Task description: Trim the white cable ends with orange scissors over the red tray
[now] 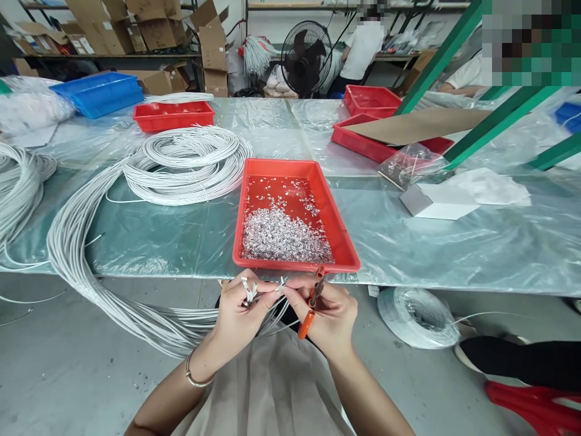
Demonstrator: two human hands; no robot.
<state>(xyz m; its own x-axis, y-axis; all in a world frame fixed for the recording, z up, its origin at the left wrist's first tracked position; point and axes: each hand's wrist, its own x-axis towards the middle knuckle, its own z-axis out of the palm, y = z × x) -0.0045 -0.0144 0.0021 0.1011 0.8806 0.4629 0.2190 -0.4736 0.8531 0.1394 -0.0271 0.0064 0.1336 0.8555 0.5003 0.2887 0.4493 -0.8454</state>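
Observation:
Just in front of the table edge, my left hand point(239, 310) pinches a white cable end point(282, 282) between thumb and forefinger. Other white cable ends point(249, 291) poke out between its fingers. My right hand point(334, 316) meets it at the same cable end with its fingertips, while pliers with orange handles point(307, 325) are tucked in its palm. A long bundle of white cables point(75, 242) runs from the table down to my lap. Right beyond my hands, a red tray point(344, 242) holds a heap of small shiny metal pieces point(284, 237).
Coiled white cable point(190, 163) lies left of the tray. Red trays point(370, 100) and a white box point(436, 203) stand to the right, near green posts point(492, 130). A wire roll point(420, 318) is on the floor. A fan point(306, 57) and a person point(367, 48) are at the back.

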